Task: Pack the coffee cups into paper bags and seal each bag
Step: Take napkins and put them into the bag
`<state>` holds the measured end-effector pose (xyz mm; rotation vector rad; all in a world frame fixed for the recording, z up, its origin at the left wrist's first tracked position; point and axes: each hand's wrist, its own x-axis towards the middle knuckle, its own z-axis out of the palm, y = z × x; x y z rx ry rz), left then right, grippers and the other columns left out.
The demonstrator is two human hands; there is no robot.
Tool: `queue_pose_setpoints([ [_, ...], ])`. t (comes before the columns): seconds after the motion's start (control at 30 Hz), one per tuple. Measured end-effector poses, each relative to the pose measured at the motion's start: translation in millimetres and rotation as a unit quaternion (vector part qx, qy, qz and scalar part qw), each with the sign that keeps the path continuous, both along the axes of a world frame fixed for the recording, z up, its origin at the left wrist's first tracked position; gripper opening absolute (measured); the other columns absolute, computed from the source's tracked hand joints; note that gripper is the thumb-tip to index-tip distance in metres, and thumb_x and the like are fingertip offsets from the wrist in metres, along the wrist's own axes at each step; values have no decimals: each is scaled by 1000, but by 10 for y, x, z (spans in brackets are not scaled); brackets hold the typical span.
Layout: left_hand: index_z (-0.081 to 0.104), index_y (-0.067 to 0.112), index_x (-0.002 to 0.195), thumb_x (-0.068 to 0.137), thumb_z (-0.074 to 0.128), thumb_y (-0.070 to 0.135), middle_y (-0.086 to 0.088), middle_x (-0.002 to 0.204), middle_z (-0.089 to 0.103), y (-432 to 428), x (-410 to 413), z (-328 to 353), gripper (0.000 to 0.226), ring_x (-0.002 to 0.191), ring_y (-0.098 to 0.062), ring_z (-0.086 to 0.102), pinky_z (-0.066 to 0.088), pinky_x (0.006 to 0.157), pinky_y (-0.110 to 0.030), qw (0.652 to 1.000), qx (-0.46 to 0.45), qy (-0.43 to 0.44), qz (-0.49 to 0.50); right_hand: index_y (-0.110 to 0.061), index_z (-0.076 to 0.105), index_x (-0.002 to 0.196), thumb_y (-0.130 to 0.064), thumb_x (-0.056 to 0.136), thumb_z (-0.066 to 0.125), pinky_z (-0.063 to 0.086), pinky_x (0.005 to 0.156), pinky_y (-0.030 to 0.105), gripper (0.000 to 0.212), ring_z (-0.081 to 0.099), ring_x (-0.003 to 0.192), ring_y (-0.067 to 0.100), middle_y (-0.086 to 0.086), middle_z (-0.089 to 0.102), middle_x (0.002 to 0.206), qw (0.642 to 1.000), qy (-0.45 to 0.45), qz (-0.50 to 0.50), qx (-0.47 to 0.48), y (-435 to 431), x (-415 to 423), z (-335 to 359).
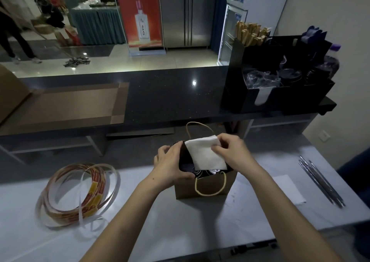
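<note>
Left hand (170,161) gripping paper bag (184,190) rim, right hand (234,151) pinching white napkin (204,153), seemingly cup lids (200,174) inside

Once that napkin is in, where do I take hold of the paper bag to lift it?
By both twine handles, from above. The paper bag stands upright, mouth open. The far handle stands up behind the mouth; the near handle hangs down the front face, so probably raise it first.
</note>
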<state>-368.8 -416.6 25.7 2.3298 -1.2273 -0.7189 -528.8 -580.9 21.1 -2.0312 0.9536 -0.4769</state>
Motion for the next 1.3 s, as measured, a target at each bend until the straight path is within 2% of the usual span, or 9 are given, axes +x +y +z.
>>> queue_pose_setpoints([
  [0.17, 5, 28, 164, 78, 88, 48, 8, 165, 12, -1, 12, -41, 121, 153, -29, 2, 15, 125, -55, 1000, 12, -2, -2, -23, 70, 105, -23, 97, 70, 49, 54, 22, 8, 67, 85, 13, -5, 69, 95, 998, 66, 5, 7, 42, 199, -89],
  [0.27, 3, 28, 164, 77, 88, 48, 8, 166, 11, -10, 7, -65, 123, 153, -30, 2, 16, 125, -54, 1000, 12, -7, -1, -17, 72, 101, -17, 94, 72, 57, 61, 34, 6, 71, 84, 19, 2, 73, 93, 997, 72, -10, 34, 71, 263, -161],
  [0.37, 3, 31, 164, 75, 89, 51, 4, 167, 9, -29, 19, -120, 125, 154, -33, 2, 18, 124, -55, 1000, 13, -2, 11, -14, 71, 93, -16, 94, 73, 51, 58, 27, 3, 67, 75, 17, 7, 71, 89, 993, 115, -7, 26, 66, 277, -232],
  [0.5, 3, 30, 164, 77, 88, 48, 2, 168, 9, -34, 5, -107, 123, 155, -34, 2, 19, 125, -54, 1000, 13, -2, 15, -10, 67, 85, -11, 94, 71, 48, 53, 28, 9, 62, 65, 19, 9, 65, 78, 982, 184, -25, -17, -16, 321, -324],
  [0.63, 3, 28, 165, 79, 88, 47, 2, 169, 11, -30, -23, -68, 122, 155, -34, 3, 18, 125, -54, 1000, 11, -8, 12, -10, 69, 95, -13, 94, 72, 60, 66, 34, 5, 67, 77, 24, 9, 66, 89, 964, 260, -38, -49, -109, 336, -390],
  [0.77, 3, 27, 165, 78, 87, 51, 3, 168, 15, -42, -35, -104, 123, 155, -32, 3, 15, 125, -54, 1000, 4, -20, 14, -13, 69, 104, -14, 96, 72, 64, 78, 40, 9, 67, 81, 23, 6, 64, 92, 958, 276, -40, -71, -172, 308, -465],
  [0.93, 2, 27, 165, 78, 86, 53, 2, 169, 17, -55, -45, -150, 124, 155, -31, 2, 16, 126, -54, 1000, -4, -17, 22, -20, 66, 106, -12, 97, 68, 62, 79, 39, 12, 64, 83, 19, 1, 63, 95, 968, 235, -31, -83, -175, 231, -448],
  [1.1, 5, 26, 165, 77, 84, 56, 4, 167, 24, -112, 7, -223, 122, 155, -27, 5, 16, 124, -52, 999, -7, -37, 17, -19, 64, 121, -21, 100, 68, 57, 84, 28, 21, 64, 95, 12, -2, 66, 108, 988, 124, -27, -90, -109, 180, -350],
  [1.3, 33, 32, 155, 86, 74, 60, 4, 150, 43, -181, 4, -188, 85, 145, -26, 25, 28, 116, -46, 994, -66, -71, 51, -19, 69, 116, -19, 101, 67, 53, 81, 15, 16, 63, 94, 4, -7, 65, 106, 992, -21, -13, -121, -129, 1, -257],
])
